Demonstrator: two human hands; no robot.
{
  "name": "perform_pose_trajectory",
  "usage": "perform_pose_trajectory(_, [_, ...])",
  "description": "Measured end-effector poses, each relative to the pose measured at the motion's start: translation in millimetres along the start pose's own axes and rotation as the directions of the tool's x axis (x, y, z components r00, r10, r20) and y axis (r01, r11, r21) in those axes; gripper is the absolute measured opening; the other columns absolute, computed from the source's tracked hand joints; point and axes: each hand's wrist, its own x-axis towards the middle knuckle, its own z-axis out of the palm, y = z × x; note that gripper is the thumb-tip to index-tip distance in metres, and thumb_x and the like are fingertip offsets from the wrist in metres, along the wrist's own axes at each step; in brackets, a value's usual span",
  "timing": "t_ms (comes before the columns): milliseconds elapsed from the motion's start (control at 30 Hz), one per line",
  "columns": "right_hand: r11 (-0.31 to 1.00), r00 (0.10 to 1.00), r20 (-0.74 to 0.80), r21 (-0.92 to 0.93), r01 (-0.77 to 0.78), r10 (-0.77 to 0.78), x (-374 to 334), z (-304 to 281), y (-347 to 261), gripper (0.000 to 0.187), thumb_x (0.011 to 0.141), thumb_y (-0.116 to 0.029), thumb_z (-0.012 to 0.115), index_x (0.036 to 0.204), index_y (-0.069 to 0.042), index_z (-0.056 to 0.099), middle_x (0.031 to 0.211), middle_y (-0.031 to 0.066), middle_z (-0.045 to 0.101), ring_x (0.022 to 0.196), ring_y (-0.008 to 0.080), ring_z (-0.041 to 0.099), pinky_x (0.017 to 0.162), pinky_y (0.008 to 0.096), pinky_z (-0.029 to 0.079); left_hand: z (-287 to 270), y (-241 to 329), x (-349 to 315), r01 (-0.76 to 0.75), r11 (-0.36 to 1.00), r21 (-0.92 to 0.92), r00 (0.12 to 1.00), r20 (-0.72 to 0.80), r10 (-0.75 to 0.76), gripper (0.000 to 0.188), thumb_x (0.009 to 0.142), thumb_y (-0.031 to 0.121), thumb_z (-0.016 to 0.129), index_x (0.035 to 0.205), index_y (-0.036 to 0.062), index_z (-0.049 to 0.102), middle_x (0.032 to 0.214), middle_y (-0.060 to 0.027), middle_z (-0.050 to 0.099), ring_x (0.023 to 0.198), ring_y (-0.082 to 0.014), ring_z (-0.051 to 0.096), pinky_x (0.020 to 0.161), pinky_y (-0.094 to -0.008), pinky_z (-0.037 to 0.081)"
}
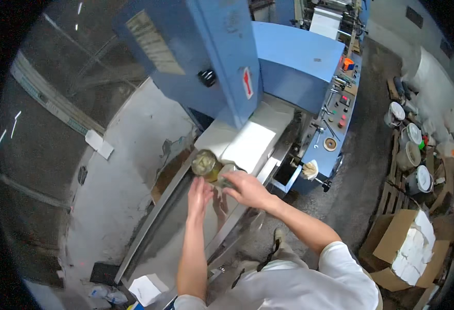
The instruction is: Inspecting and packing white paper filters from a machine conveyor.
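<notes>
Left hand (199,197) up at the near side of a glass jar (204,163), fingers together and fairly straight, the tips against or just short of its lower wall; whether they grip, I cannot tell. The jar is right there, just beyond those fingertips, with something yellowish showing low in it. And the right hand (247,189), just beside it, comes in from the right with its fingers bent over a pale, clear-looking shape (227,174) close to the jar! Too blurred to name, that one, and I cannot tell whether the hand is closed on it or merely touching.

Beneath both hands runs a long, shiny metal bed (157,248). Past the right hand, a white sheet (252,142) lies brightly lit, and above that looms the blue machine (232,67). Swing out to the right of the right hand: a whitish cup (311,169) with brownish stuff in it, then a tan ring (330,144) on the control panel (318,153), a small wrench (317,139) near the ring. Well off to the right of both hands, lidded buckets (422,178) and an open carton (392,243) packed with white material. Back below the left hand, towards the wearer's left, a crumpled white paper (145,290).
</notes>
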Motion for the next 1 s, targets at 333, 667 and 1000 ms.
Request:
perform_pose_trajectory(333, [0.925, 0.962, 0.253, -0.330, 0.189, -0.106, 22, -3, 11, 0.074, 0.062, -0.019, 0.081, 0.126, 0.000, 0.051, 0.124, 0.0267, 0.048, 0.116, 0.0401, 0.047, 0.097, 0.0438, 0.043, -10, 20, 52, 0.084, 0.996, -0.037, 0.997, 0.005, -0.083, 0.062, 0.095, 0.045, 0.053, 0.135, 0.0002, 0.038, 0.106, -0.0213, 0.057, 0.091, -0.0298, 0.063, 0.079, -0.0379, 0.054])
perform_pose_trajectory(667, [0.816, 0.872, 0.486, -0.525, 0.241, 0.056, 50, 3, 17, 0.097, 0.056, -0.032, 0.082, 0.136, 0.001, 0.039, 0.115, 0.0251, 0.052, 0.110, 0.0398, 0.051, 0.093, 0.0439, 0.046, -40, -32, 3, -0.048, 0.991, -0.125, 0.993, -0.110, 0.034, 0.068, 0.096, 0.041, 0.053, 0.143, -0.0008, 0.026, 0.123, -0.0242, 0.055, 0.108, -0.0313, 0.061, 0.089, -0.0400, 0.052])
perform_pose_trajectory(1000, [0.977, 0.924, 0.376, -0.159, 0.140, -0.071, 38, -70, -17, 0.087, 0.061, -0.036, 0.081, 0.131, -0.001, 0.042, 0.118, 0.0257, 0.049, 0.109, 0.0421, 0.052, 0.091, 0.0442, 0.047, 10, -41, -40, 0.017, 0.996, -0.082, 0.963, -0.267, -0.038, 0.064, 0.094, 0.042, 0.058, 0.136, -0.0016, 0.038, 0.119, -0.0197, 0.059, 0.105, -0.0257, 0.061, 0.087, -0.0357, 0.052])
